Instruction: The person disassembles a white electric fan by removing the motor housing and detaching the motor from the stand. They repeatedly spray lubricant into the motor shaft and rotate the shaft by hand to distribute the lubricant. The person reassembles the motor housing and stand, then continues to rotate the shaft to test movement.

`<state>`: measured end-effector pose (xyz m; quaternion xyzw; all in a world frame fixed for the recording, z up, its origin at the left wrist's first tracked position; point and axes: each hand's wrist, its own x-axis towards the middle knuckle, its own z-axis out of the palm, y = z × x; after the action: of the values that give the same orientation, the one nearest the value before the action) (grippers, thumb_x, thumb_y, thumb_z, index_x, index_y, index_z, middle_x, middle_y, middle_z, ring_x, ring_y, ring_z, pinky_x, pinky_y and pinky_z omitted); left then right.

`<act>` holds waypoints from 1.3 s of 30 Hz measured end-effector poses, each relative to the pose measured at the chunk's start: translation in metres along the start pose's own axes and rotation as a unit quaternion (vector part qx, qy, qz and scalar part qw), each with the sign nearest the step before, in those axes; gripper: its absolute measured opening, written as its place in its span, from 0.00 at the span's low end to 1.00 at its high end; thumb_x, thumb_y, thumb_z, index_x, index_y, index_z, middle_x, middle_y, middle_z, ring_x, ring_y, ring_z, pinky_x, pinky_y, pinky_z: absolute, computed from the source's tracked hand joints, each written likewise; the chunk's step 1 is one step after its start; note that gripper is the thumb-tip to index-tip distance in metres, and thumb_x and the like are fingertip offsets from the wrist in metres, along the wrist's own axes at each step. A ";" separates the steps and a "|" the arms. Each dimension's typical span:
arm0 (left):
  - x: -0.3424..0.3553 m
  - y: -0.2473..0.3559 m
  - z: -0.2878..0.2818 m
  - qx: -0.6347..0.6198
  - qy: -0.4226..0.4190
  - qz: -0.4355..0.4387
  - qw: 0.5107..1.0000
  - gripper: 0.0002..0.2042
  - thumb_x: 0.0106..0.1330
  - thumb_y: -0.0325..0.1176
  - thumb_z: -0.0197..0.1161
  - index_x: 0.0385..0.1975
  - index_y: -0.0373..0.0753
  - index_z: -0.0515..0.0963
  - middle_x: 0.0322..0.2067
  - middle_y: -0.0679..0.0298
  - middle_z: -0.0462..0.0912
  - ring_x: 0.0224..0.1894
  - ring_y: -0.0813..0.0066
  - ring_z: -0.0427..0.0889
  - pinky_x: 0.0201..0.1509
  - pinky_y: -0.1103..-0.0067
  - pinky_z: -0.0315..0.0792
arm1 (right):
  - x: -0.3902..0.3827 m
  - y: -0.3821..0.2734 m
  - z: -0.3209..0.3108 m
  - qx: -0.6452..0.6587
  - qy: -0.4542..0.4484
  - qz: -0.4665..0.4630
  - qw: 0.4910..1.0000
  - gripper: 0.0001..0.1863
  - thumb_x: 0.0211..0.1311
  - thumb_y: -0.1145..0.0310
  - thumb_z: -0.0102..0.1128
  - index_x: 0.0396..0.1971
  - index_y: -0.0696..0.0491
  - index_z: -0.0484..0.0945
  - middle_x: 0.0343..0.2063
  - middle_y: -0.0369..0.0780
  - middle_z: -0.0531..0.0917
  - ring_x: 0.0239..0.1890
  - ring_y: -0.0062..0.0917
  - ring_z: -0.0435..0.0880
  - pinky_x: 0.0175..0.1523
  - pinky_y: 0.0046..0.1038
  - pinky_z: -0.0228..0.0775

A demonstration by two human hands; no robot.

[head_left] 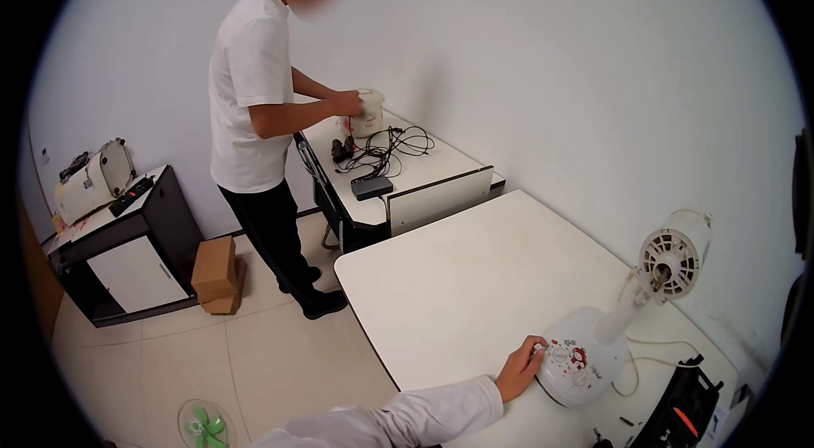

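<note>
An open black plastic tool case [676, 387] lies at the near right and holds a tool with an orange-red handle [686, 422]; its other contents are too dark to make out. At the far left, a dark cabinet with a white sliding door [138, 272] has a shadowed open bay, and two brown cardboard boxes [215, 268] are stacked beside it; what is in them cannot be seen.

The left hand [517, 370], in a pale grey sleeve, has its fingers bent and touches the left edge of a white, rounded fan base with printed red decorations [578, 356]. Whether the fingertips pinch a part there cannot be told. The base sits on the right part of a white table [449, 278], and its neck leans up to a round, slotted white motor housing [670, 265]. A thin cream cord [638, 363] loops to its right.

Beyond, a co-worker in a white T-shirt [254, 83] has both arms reaching toward a white rounded appliance [370, 116] on a far desk [432, 168], near tangled black cables [392, 151]. A green fan blade [202, 426] shows at the near left, and pale tiles [182, 372] cover the floor.
</note>
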<state>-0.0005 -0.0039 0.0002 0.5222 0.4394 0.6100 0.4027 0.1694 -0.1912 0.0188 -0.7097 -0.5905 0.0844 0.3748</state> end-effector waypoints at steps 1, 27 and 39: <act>0.000 0.000 0.000 0.000 -0.004 -0.004 1.000 0.08 0.68 0.31 0.45 0.43 0.39 0.66 0.17 0.70 0.59 0.22 0.83 0.58 0.27 0.84 0.56 | 0.000 0.000 0.000 0.001 0.001 0.001 1.000 0.09 0.61 0.69 0.50 0.33 0.54 0.79 0.22 0.42 0.81 0.23 0.32 0.78 0.31 0.30 0.69; 0.000 -0.018 -0.004 -0.052 -0.011 -0.005 0.999 0.07 0.61 0.28 0.46 0.39 0.39 0.65 0.23 0.67 0.66 0.23 0.81 0.61 0.28 0.83 0.59 | 0.000 0.002 0.004 0.000 0.000 -0.007 1.000 0.08 0.60 0.70 0.50 0.33 0.55 0.79 0.22 0.42 0.81 0.23 0.32 0.78 0.31 0.31 0.69; 0.007 -0.010 0.000 -0.107 0.028 -0.020 0.994 0.08 0.60 0.23 0.44 0.35 0.39 0.69 0.17 0.73 0.63 0.20 0.87 0.59 0.23 0.87 0.56 | 0.014 0.012 -0.004 0.214 0.053 -0.053 0.974 0.19 0.58 0.67 0.46 0.47 0.59 0.71 0.43 0.43 0.69 0.36 0.22 0.69 0.31 0.16 0.59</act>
<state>-0.0015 0.0057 -0.0074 0.4497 0.3933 0.6597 0.4560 0.1847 -0.1800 0.0186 -0.5847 -0.5748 0.1514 0.5521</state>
